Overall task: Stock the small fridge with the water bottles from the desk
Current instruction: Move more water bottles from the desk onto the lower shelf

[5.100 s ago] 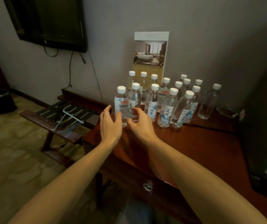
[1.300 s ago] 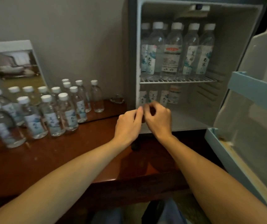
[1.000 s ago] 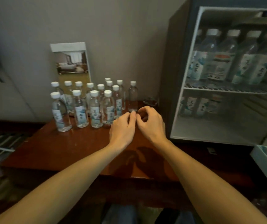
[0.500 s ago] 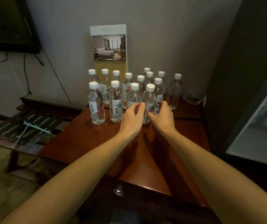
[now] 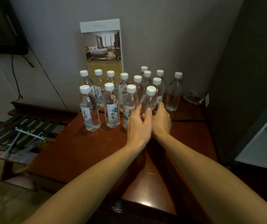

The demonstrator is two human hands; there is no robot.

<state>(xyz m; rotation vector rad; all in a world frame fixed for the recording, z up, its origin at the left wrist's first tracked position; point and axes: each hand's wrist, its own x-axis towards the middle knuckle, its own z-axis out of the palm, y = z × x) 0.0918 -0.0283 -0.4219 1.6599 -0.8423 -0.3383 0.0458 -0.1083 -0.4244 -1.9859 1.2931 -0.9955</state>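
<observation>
Both of your hands meet on the front bottle (image 5: pixel 149 101), straight ahead at 12 o'clock on the reddish wooden surface (image 5: pixel 81 151). Your left hand (image 5: pixel 138 126) has its thumb across the bottle's front and its forefinger up the left side. Your right hand (image 5: pixel 161 121) curls its fingers round the right side. The two hands touch each other below the bottle and hide its lower half, so you cannot tell whether its base is on the wood. Its white cap is on and it stands close to upright.

The other bottles (image 5: pixel 111 109) stand upright in loose rows from 11 o'clock to 12 o'clock, and the nearest one is just beside your left forefinger. An unlabelled bottle (image 5: pixel 173 94) stands a little apart at 1 o'clock, with a glass dish (image 5: pixel 193 97) beyond it near the fridge. A tall card (image 5: pixel 102 46) with a picture of a room leans on the wall behind the rows.

The fridge (image 5: pixel 245 78) is at 3 o'clock, its dark side towards the bottles and a pale strip of its inside at the frame's edge. A slatted luggage rack (image 5: pixel 16 130) sits at 9 o'clock, and a dark screen (image 5: pixel 0 25) hangs at 10 o'clock.
</observation>
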